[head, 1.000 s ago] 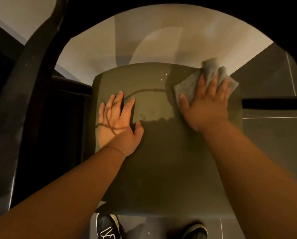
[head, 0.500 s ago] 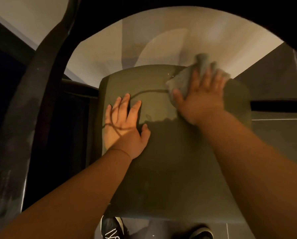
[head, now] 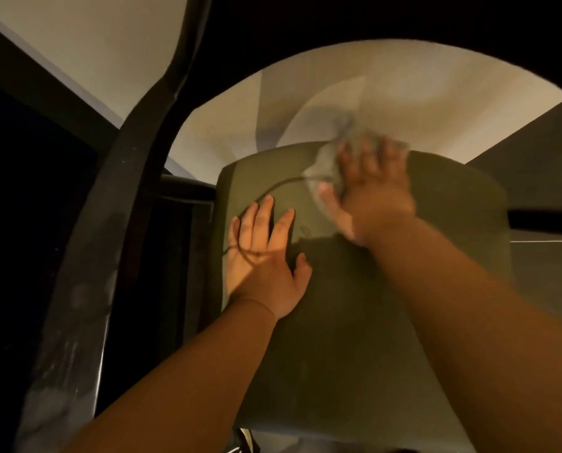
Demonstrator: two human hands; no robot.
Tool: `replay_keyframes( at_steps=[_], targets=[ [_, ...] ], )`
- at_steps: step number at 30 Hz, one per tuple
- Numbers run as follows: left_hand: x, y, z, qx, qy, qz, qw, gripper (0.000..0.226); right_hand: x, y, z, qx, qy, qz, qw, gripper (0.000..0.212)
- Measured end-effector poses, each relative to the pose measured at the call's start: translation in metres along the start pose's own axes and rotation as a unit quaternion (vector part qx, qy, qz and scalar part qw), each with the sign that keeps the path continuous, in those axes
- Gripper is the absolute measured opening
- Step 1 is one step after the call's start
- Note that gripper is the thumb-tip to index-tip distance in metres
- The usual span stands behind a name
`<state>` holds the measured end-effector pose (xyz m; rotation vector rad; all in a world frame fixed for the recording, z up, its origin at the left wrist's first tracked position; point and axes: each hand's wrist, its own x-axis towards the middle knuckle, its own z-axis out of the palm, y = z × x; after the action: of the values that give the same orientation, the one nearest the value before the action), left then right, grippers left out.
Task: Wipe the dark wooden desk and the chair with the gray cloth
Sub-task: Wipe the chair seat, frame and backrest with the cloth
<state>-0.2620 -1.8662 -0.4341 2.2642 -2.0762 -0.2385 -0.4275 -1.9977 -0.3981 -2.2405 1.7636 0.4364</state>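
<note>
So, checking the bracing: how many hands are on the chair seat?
2. The left hand lies flat on the seat, at left; the right hand presses the gray cloth at its far edge.

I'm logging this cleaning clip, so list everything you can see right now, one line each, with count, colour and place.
chair seat: one, dark olive, centre of the view, under both hands
gray cloth: one, gray, blurred, at the far edge of the seat under the right hand
dark curved frame: one, black, left of the seat, running top to bottom
black bar: one, black, level, at the right edge beside the seat
floor tiles: several, gray, right of the seat
pale surface: one, beige, beyond the seat
shoe: one, black with white marks, cut off at the bottom edge
left hand: one, flat on the seat, fingers spread
right hand: one, blurred, pressing the cloth onto the seat
</note>
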Motion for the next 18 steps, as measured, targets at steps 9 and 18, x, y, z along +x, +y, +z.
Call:
replay_keyframes(
  at_steps=[9,18],
  targets=[
    [0.001,0.004,0.001,-0.024,0.040,-0.008,0.999,0.077,-0.014,0.014,0.006,-0.025,-0.006,-0.042,0.999,0.091],
    [0.000,0.001,0.000,-0.028,-0.002,-0.010,1.000,0.077,-0.037,-0.019,0.016,0.016,-0.012,-0.066,0.998,0.072]
  ],
)
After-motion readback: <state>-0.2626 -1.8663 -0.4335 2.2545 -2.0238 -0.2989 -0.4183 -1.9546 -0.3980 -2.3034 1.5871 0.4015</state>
